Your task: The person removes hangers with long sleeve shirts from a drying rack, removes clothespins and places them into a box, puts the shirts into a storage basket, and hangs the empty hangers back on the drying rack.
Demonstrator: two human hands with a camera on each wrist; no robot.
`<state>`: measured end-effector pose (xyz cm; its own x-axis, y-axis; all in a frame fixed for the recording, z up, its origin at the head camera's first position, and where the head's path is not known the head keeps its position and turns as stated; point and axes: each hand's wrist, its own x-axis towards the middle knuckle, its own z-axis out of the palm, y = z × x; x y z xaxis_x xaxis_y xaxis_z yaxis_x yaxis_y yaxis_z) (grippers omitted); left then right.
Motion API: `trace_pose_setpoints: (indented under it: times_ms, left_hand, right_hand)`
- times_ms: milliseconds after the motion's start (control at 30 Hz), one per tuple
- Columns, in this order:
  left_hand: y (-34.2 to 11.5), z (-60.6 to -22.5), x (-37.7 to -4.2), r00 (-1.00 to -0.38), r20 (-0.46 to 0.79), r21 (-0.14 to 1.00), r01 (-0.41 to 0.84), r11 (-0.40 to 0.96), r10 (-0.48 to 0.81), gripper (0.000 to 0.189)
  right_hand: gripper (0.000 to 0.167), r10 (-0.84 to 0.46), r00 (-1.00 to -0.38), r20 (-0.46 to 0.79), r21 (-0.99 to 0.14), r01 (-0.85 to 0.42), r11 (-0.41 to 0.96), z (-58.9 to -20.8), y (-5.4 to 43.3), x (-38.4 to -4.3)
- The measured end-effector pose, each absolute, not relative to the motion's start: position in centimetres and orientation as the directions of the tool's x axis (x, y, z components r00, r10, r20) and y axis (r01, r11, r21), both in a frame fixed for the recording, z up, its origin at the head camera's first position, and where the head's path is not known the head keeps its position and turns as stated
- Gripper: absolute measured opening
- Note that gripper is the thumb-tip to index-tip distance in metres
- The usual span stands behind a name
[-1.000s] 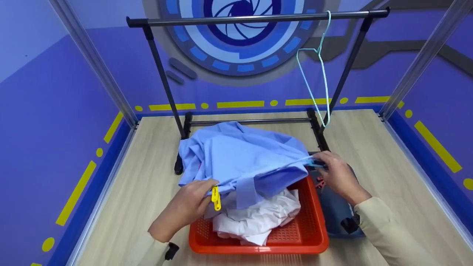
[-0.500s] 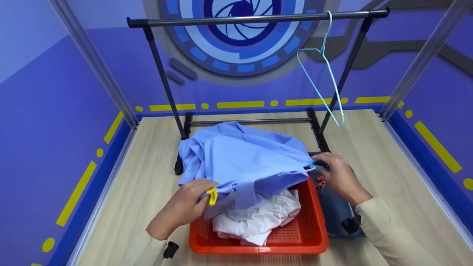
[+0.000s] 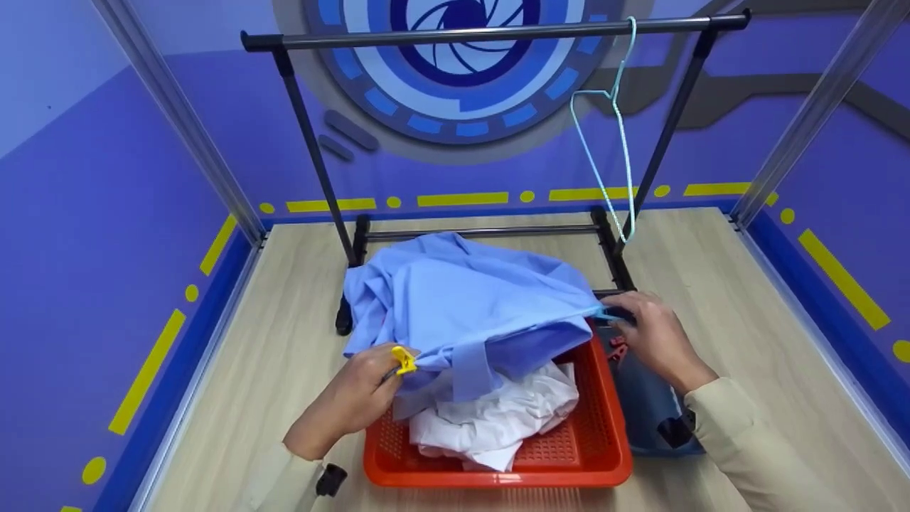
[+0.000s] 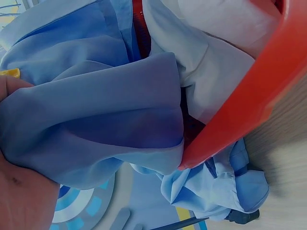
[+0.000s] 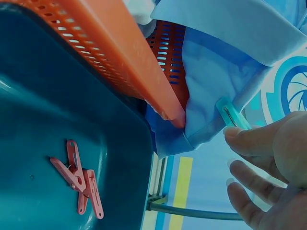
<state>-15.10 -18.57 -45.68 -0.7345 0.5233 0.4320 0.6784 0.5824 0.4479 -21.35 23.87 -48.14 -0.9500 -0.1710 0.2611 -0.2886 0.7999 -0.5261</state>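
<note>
A light-blue garment [image 3: 476, 291] lies spread over the back of a red basket [image 3: 498, 478], its front edge stretched between both hands. My left hand [image 3: 355, 387] grips its left corner, where a yellow clothespin [image 3: 404, 360] sticks up beside the fingers. In the left wrist view, the cloth [image 4: 96, 105] bunches over that hand. At the opposite corner my right hand [image 3: 657, 341] pinches a teal clothespin [image 5: 231, 114] between thumb and finger, its jaws on the cloth. The other right fingers are spread apart. Crumpled white cloth [image 3: 498, 416] lies in the basket below.
Right of the basket stands a dark blue tub [image 3: 643, 398] with red clothespins [image 5: 81, 182] in it. Behind rises a black clothes rack [image 3: 498, 33], with a pale green wire hanger [image 3: 622, 135] hanging near its right end. Patterned walls enclose the wooden table [image 3: 711, 284].
The yellow clothespin has turned from hanging down below the left hand to pointing up. The hanger on the rack has swung out and back. Both hands stay nearly in place.
</note>
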Motion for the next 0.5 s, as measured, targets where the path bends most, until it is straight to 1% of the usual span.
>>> trace_pose_setpoints:
  times_ms: [300,500]
  left_hand:
    - [-18.51,-45.67,-15.10,-0.735,0.438,0.434,0.677,0.595,0.517,0.025]
    - [-18.39,-45.71,-15.17,-0.754,0.425,0.468,0.656,0.592,0.500,0.024]
  right_hand:
    - [0.033,-0.170,-0.930,0.327,-0.502,-0.324,0.802,-48.41,24.35,-21.38]
    - [0.033,-0.161,-0.928,0.337,-0.495,-0.320,0.808,-48.44,24.47,-21.14]
